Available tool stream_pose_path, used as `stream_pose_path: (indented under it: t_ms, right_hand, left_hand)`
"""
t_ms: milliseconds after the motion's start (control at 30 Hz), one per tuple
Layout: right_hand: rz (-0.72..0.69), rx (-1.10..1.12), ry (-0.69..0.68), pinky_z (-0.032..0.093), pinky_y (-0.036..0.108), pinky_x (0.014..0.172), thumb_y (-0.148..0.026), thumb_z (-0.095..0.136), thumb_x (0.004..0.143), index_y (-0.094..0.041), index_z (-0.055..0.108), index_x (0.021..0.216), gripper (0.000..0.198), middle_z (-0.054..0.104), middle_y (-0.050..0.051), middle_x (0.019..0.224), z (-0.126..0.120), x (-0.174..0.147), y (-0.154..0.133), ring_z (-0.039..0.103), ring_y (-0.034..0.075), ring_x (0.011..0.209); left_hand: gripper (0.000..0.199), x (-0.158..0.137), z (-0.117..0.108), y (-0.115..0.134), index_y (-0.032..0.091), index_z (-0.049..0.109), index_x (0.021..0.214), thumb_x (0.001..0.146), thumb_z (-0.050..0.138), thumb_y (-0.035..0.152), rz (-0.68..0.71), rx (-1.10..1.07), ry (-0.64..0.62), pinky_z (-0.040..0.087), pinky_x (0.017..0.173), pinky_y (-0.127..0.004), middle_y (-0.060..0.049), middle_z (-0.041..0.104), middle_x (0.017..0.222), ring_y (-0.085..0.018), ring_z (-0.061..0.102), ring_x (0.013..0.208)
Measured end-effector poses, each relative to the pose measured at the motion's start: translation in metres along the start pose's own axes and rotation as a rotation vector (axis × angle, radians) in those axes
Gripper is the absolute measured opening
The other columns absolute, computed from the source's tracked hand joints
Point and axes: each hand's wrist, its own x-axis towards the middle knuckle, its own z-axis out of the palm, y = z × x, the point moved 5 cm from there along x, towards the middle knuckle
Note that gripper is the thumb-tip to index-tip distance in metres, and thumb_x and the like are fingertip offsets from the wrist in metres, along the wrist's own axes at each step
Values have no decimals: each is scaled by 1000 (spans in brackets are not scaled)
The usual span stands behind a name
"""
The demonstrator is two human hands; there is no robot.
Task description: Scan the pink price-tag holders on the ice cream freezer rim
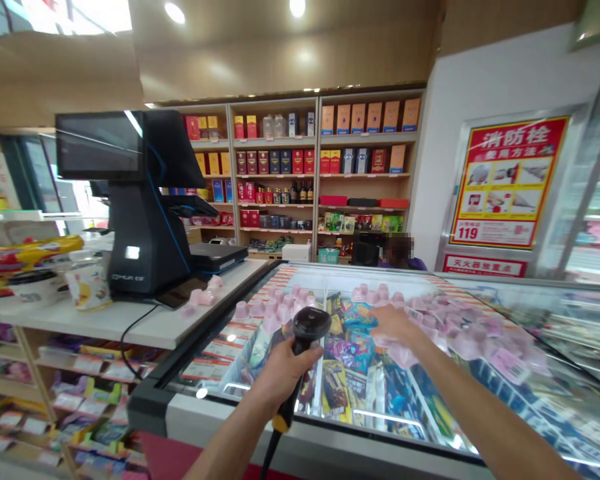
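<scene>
My left hand (289, 373) is wrapped round the handle of a black and yellow barcode scanner (311, 323), which stands nearly upright above the freezer glass with its cable hanging down. My right hand (397, 328) reaches forward over the glass, fingers stretched out and somewhat blurred, among translucent pink cup-shaped pieces (443, 317). One of those at the right carries a white barcode label (510, 362). More pink cups (280, 307) lie in a cluster to the left of the scanner. Whether my right fingers touch a cup is hard to see.
A chest freezer (220, 420) with packaged ice creams under its glass lies before me. To the left, a counter (145, 327) bears a checkout terminal (150, 233), paper cups and a few pink pieces (205, 293). Beyond the freezer a person (405, 257) sits near stocked shelves (277, 160).
</scene>
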Motion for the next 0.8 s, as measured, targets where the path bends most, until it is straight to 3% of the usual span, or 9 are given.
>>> stream_pose_path:
  t_ms: [100, 200, 267, 333, 433, 533, 633, 800]
  right_hand:
    - [-39, -31, -27, 31, 44, 79, -9, 53, 53, -23, 63, 89, 40, 64, 8, 91, 2, -10, 8, 51, 29, 95]
    - [-74, 152, 67, 31, 44, 80, -10, 47, 60, -22, 65, 82, 31, 64, 7, 87, 3, -6, 6, 52, 27, 92]
    - [-78, 455, 142, 35, 40, 78, -15, 46, 63, -20, 63, 86, 29, 64, 7, 88, 3, 1, 1, 54, 24, 88]
    - [-27, 901, 185, 40, 34, 73, -21, 45, 66, -18, 60, 92, 30, 63, 6, 86, 5, 9, -7, 56, 20, 79]
    - [105, 1594, 134, 44, 31, 65, -26, 42, 70, -19, 55, 93, 28, 62, 3, 74, 16, 20, -27, 56, 15, 63]
    - [187, 1954, 81, 46, 30, 65, -24, 42, 71, -18, 53, 83, 18, 59, 1, 65, 23, 29, -51, 55, 13, 58]
    - [219, 1947, 136, 46, 28, 66, -23, 37, 74, -17, 51, 76, 15, 60, 4, 66, 26, 38, -60, 57, 14, 64]
    - [143, 1574, 257, 47, 30, 67, -30, 24, 80, -17, 51, 77, 30, 63, 8, 74, 24, 49, -53, 59, 17, 75]
  left_hand:
    - [31, -9, 4, 5, 16, 47, 70, 60, 61, 43, 16, -4, 14, 30, 41, -19, 7, 44, 44, -7, 41, 39]
    - [29, -17, 2, 10, 15, 48, 70, 61, 60, 40, 36, -12, 42, 31, 42, -19, 7, 45, 45, -6, 41, 40]
    - [28, -19, -2, 11, 15, 48, 68, 60, 60, 40, 42, -12, 51, 30, 42, -20, 7, 44, 45, -6, 41, 39]
    - [30, -20, -6, 12, 15, 47, 66, 59, 61, 41, 51, -23, 70, 29, 41, -20, 7, 43, 44, -6, 39, 38]
    - [30, -20, -11, 12, 16, 46, 65, 59, 60, 42, 74, -45, 110, 29, 41, -19, 7, 43, 44, -6, 39, 38]
    - [29, -21, -13, 12, 16, 45, 65, 60, 60, 41, 74, -67, 116, 29, 42, -19, 7, 43, 46, -6, 40, 40]
    - [29, -19, -11, 16, 16, 44, 65, 61, 59, 41, 82, -101, 101, 30, 42, -20, 7, 43, 46, -6, 41, 40]
    - [29, -15, -4, 26, 17, 43, 67, 61, 60, 40, 101, -134, 76, 31, 42, -20, 7, 43, 47, -6, 40, 40]
